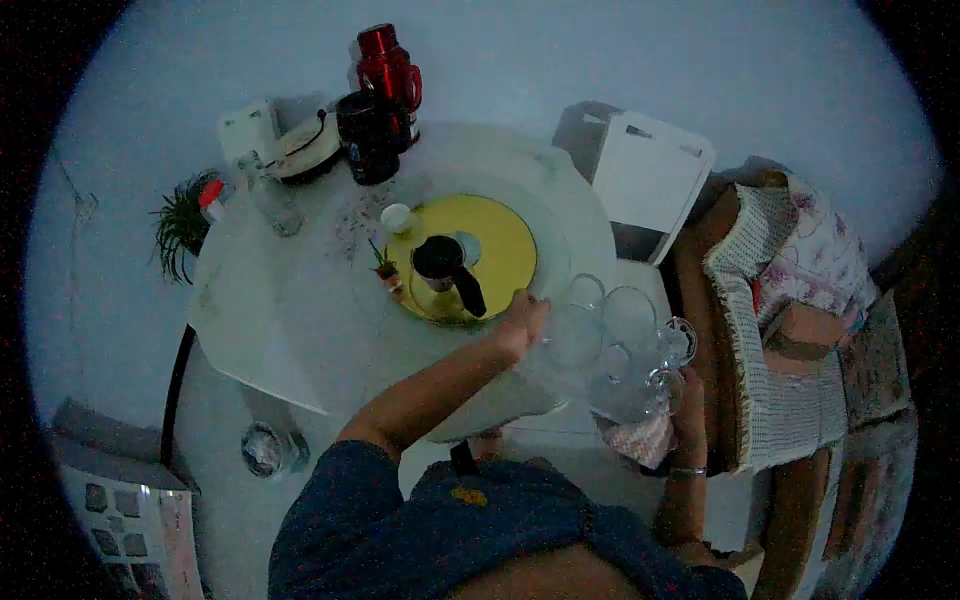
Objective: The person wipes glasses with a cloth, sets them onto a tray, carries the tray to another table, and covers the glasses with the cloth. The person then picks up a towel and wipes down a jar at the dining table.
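Note:
A clear tray [630, 310] with round, ring-like sections is held in front of me, past the table's right front edge. My left hand [525, 322] grips its left edge with closed fingers. At the right side my right hand [688, 395] is closed around the tray's rim, partly hidden by it. Small clear glass pieces [680, 340] show near that hand; whether they are separate cups I cannot tell. A pink-and-white checked cloth [640, 440] hangs under the tray beside my right hand. Just beyond my left hand stands a dark-lidded pot with a black handle [440, 258].
The pot stands on a yellow round board [510, 225] on the pale table [270, 330], with a white cup [396, 218] and small plant [384, 262]. A red thermos [385, 65] and dark canister [366, 140] stand behind. A white chair [650, 175] and covered sofa [780, 400] are right; a bin [265, 450] is left.

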